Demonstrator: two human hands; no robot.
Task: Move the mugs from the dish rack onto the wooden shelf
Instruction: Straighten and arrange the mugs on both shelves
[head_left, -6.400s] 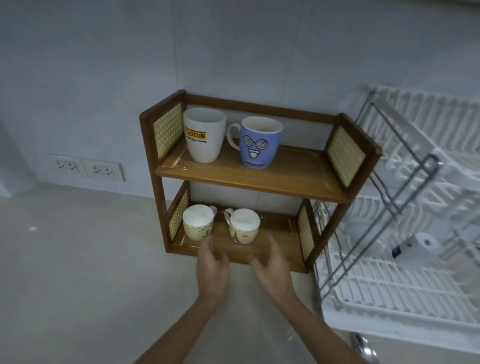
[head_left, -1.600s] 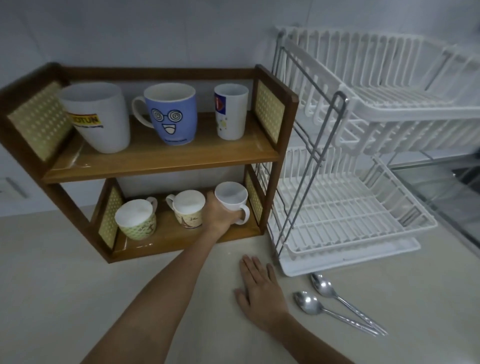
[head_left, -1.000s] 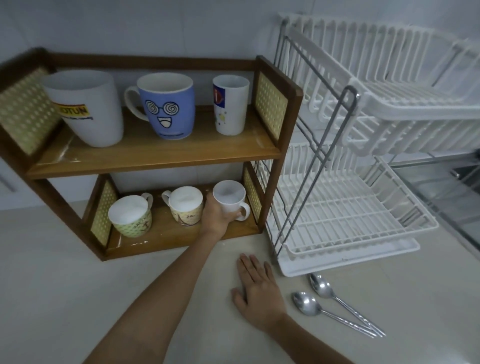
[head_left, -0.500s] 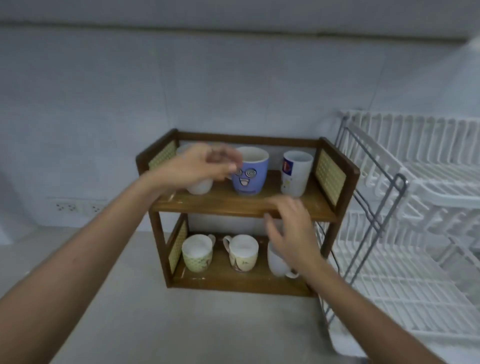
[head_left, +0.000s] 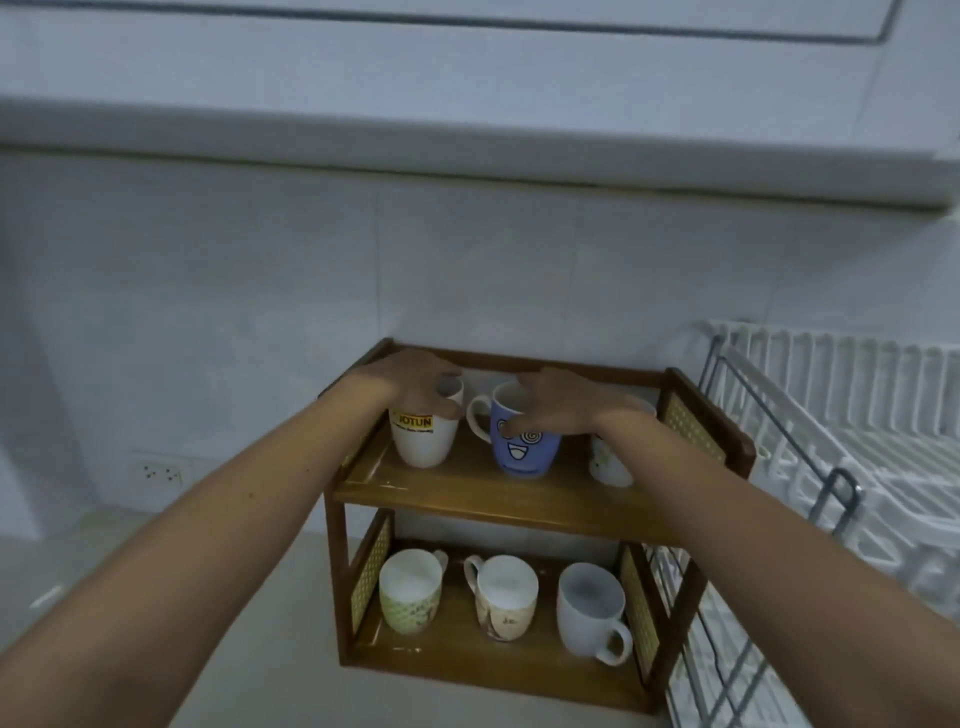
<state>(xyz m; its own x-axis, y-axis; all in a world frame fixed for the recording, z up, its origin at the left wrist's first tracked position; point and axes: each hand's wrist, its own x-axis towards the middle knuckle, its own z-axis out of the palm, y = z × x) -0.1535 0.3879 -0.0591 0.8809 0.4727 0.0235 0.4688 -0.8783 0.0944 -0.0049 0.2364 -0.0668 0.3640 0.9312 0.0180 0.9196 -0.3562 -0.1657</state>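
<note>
1. The wooden shelf (head_left: 498, 501) stands on the bench (head_left: 260, 691) straight ahead of both my hands, and the dish rack (head_left: 852, 467) sits off to the right of my right hand. No mug shows in the part of the rack I can see, so I judge the moving is about done and this step is only tidying the top tier.
2. My left hand (head_left: 415, 387) curls over the rim of the white Jotun mug (head_left: 423, 436), fingers draped on top and closed on it. To do this well I keep the grip low on the rim and slide the mug, not lift it, because it sits near the shelf's left side panel.
3. My right hand (head_left: 556, 402) wraps the blue face mug (head_left: 524, 441) from the right, thumb across its front. Its handle points towards my left hand and nearly meets the white mug, so I should turn it gently and leave a gap between the two.
4. Under my right wrist stands a tall white mug (head_left: 605, 465), mostly hidden. My forearm passes just over it, so I must keep the wrist raised or I may tip it.
5. Below both hands, the lower tier holds a green patterned cup (head_left: 410, 592), a beige cup (head_left: 504, 597) and a plain white mug (head_left: 589, 613), all upright; I leave those alone.
</note>
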